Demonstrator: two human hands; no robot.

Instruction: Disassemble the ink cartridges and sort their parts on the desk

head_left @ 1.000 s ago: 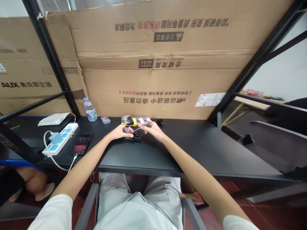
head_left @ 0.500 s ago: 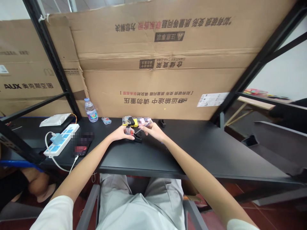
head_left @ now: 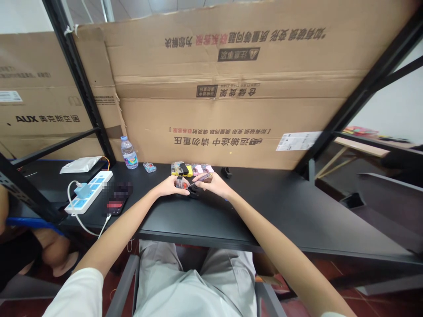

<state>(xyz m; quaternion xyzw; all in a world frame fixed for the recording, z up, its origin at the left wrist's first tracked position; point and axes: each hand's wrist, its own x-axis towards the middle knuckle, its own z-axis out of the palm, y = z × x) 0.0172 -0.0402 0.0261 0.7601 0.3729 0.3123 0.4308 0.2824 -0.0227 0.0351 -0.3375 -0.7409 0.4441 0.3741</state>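
Two hands meet over one small part on the table (head_left: 231,211).
Left hand (head_left: 170,187) pinches the clear part (head_left: 180,182); right hand (head_left: 214,185) pinches a thin tool (head_left: 198,179) pointing left into it.

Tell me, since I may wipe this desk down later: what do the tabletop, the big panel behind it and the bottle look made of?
The tabletop looks like matte black laminate or painted board: flat, with little glare. The big panel is brown corrugated cardboard, creased and printed. The bottle seems clear plastic, see-through with a colourful label.
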